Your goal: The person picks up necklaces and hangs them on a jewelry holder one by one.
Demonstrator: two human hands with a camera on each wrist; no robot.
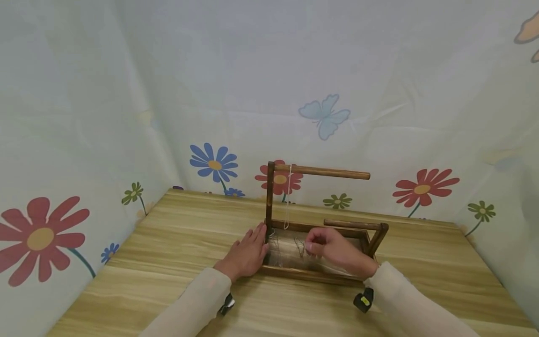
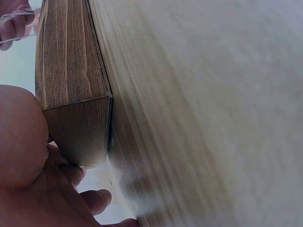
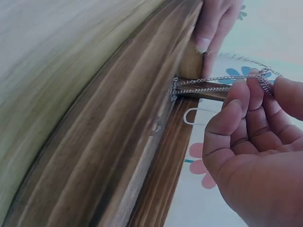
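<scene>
A dark brown wooden jewelry stand (image 1: pixel 311 274) stands on the table, with a shallow tray at its base and two bars above. My left hand (image 1: pixel 249 252) rests against the tray's left end, fingers extended along it. Over the tray, my right hand (image 1: pixel 338 252) pinches a silver chain necklace (image 3: pixel 203 89) between thumb and fingers. The chain's strands stretch from these fingertips down to the tray in the right wrist view. A thin white necklace (image 1: pixel 288 199) hangs in a loop from the upper bar, near the left post.
The shorter lower bar (image 1: pixel 351 224) juts leftward from the right post, close behind my right hand. More fine chain (image 1: pixel 273 238) shows at the tray's left end. Wood-grain tabletop (image 1: pixel 189 224) surrounds the stand, and a flower-printed cloth (image 1: pixel 236 107) rises behind it.
</scene>
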